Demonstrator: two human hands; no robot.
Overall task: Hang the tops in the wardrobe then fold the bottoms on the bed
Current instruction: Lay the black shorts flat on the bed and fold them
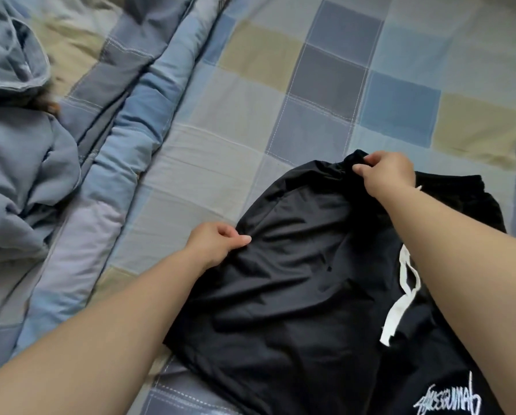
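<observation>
Head-camera view over a bed [250, 94] covered in a checked blue, grey and beige sheet, where a person spreads a pair of black shorts [304, 283] flat, apparently to ready them for folding. The left hand [218, 244] pinches the near-left edge of the fabric between thumb and curled fingers, while the right hand [385, 172] grips the far corner, fingers closed around a bunched bit of cloth. The two hands sit well apart on one side of the garment, a hold that looks meant to pull the cloth taut and smooth its creases. The shorts lie directly under and between both forearms, toward the lower right of the bed. A white drawstring [400, 307] trails across them and white lettering [451, 399] shows near the bottom edge. A rumpled blue quilt [26, 163] is heaped at the left, clear of the work.
</observation>
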